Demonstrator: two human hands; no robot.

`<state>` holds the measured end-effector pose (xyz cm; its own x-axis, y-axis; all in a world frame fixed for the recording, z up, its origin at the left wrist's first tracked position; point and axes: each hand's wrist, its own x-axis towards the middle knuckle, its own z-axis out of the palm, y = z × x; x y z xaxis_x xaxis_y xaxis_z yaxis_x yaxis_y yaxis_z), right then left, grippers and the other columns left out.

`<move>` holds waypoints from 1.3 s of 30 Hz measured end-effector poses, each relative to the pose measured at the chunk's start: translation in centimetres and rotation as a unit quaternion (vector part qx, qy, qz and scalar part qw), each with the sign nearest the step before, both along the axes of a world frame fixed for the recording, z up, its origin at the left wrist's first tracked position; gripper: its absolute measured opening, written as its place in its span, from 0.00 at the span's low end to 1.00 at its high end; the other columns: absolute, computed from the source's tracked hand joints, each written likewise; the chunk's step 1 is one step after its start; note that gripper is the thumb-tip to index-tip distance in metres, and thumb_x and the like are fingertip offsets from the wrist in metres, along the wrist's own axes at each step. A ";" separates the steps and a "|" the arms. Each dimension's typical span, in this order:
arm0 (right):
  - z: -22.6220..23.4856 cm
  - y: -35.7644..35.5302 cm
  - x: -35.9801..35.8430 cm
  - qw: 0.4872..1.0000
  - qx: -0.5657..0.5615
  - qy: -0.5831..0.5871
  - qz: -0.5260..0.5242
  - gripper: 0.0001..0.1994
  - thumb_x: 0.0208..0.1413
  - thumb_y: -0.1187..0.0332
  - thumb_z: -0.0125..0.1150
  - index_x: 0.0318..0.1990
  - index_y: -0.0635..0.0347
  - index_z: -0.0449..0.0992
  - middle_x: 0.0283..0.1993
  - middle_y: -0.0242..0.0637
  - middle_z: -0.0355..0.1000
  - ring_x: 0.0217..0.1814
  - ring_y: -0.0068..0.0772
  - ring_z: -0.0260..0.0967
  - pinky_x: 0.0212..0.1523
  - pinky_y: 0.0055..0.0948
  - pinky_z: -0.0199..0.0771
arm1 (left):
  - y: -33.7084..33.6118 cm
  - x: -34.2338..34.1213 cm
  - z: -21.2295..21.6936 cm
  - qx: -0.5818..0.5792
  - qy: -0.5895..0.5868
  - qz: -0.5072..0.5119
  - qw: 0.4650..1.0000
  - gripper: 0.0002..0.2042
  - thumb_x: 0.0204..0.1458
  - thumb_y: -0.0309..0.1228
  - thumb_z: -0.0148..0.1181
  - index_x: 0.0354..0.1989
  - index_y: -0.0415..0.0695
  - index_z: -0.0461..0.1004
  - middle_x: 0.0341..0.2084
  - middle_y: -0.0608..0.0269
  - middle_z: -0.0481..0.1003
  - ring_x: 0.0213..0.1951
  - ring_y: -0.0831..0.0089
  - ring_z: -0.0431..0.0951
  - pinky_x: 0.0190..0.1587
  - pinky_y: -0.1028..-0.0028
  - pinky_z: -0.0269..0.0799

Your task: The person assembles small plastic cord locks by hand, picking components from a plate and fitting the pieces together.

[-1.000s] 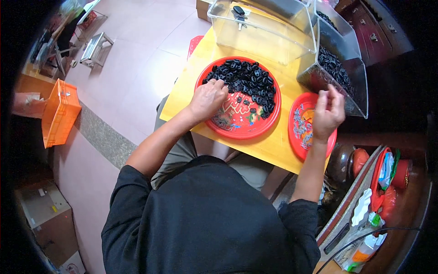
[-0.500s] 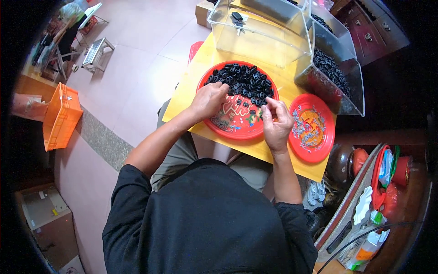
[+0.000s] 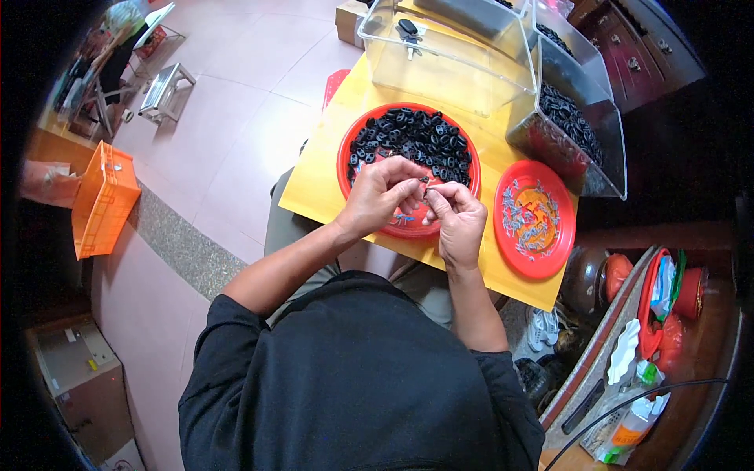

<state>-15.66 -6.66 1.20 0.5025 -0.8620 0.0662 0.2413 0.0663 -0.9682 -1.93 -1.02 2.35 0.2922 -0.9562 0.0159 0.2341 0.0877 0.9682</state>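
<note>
My left hand (image 3: 373, 200) and my right hand (image 3: 462, 228) meet over the near part of a round red tray (image 3: 343, 161). Both are closed in a pinch, fingertips almost touching. A small black piece (image 3: 425, 180) shows at the left fingertips; the right fingertips press right beside it, and what they grip is mostly covered. Many small black oval plastic pieces with holes (image 3: 416, 137) are heaped in the tray's far half. Beside my right hand lies a red plate (image 3: 567, 220) with an orange middle, strewn with tiny grey slivers (image 3: 514, 216).
Tray and plate rest on a yellow board (image 3: 314, 184) above my lap. Behind them stands a clear plastic bin (image 3: 448, 74) with a key (image 3: 408, 39) seen by it. Another clear bin (image 3: 569, 125) at right holds dark pieces. An orange crate (image 3: 106, 204) stands far left.
My hands have come together: the left moved right and nearer me from the heap, the right moved left off the tray's right rim. A small black piece now shows between them.
</note>
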 end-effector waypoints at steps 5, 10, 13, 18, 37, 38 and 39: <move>-0.2 -0.7 -1.2 0.996 0.085 0.010 -0.037 0.02 0.54 0.75 0.53 0.31 0.63 0.69 0.25 0.32 0.69 0.21 0.18 0.66 0.20 0.17 0.69 | 0.0 2.2 -2.3 -0.074 -0.503 -0.009 0.861 0.03 0.40 0.21 0.56 0.25 0.38 0.71 0.23 0.56 0.70 0.28 0.60 0.73 0.29 0.66 0.68; -0.1 -0.4 -1.7 0.997 0.069 0.022 -0.038 0.02 0.54 0.75 0.53 0.31 0.63 0.69 0.25 0.35 0.69 0.20 0.18 0.66 0.20 0.17 0.69 | -1.0 3.7 -3.8 -0.020 -0.598 -0.113 0.793 0.05 0.37 0.27 0.56 0.23 0.40 0.71 0.28 0.53 0.69 0.35 0.56 0.72 0.32 0.61 0.68; 0.0 -0.2 -2.2 0.997 0.059 0.013 -0.048 0.02 0.54 0.76 0.53 0.31 0.64 0.69 0.25 0.35 0.69 0.20 0.19 0.66 0.19 0.18 0.69 | -1.6 3.4 -4.2 -0.038 -0.659 -0.114 0.743 0.07 0.41 0.30 0.52 0.27 0.41 0.71 0.28 0.54 0.70 0.34 0.57 0.73 0.33 0.61 0.69; -0.6 0.3 -2.3 0.997 0.060 0.016 -0.044 0.02 0.54 0.76 0.53 0.30 0.63 0.69 0.25 0.35 0.70 0.20 0.19 0.66 0.19 0.19 0.70 | -1.4 2.5 -6.4 -0.122 -0.632 0.014 0.765 0.07 0.43 0.30 0.52 0.26 0.40 0.67 0.27 0.52 0.70 0.30 0.54 0.73 0.32 0.60 0.69; -0.3 2.7 -0.2 0.997 0.072 0.003 -0.016 0.01 0.53 0.77 0.54 0.31 0.64 0.69 0.23 0.32 0.68 0.17 0.17 0.64 0.16 0.17 0.69 | 2.0 -0.9 -2.1 -0.027 -0.191 0.005 0.981 0.05 0.52 0.27 0.52 0.29 0.38 0.65 0.23 0.64 0.69 0.28 0.77 0.69 0.31 0.76 0.66; -0.3 2.7 -0.3 0.998 0.065 0.002 -0.025 0.01 0.52 0.77 0.54 0.30 0.64 0.69 0.22 0.32 0.68 0.16 0.16 0.63 0.16 0.17 0.69 | 2.1 -0.9 -2.0 -0.022 -0.235 0.011 0.972 0.06 0.52 0.27 0.52 0.29 0.38 0.65 0.22 0.62 0.68 0.27 0.75 0.70 0.31 0.74 0.65; 0.0 2.8 -0.3 0.997 0.072 0.006 -0.022 0.01 0.52 0.77 0.54 0.30 0.63 0.69 0.22 0.32 0.68 0.16 0.16 0.63 0.16 0.17 0.68 | 2.1 -1.0 -2.0 -0.027 -0.248 0.013 0.968 0.07 0.52 0.28 0.52 0.28 0.38 0.65 0.22 0.59 0.67 0.27 0.72 0.70 0.31 0.72 0.65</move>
<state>-15.98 -3.90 1.20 0.4638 -0.8834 -0.0665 0.2349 0.1950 -0.9523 -2.94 1.09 0.32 0.2603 -0.9423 0.2105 -0.2607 0.1413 0.9550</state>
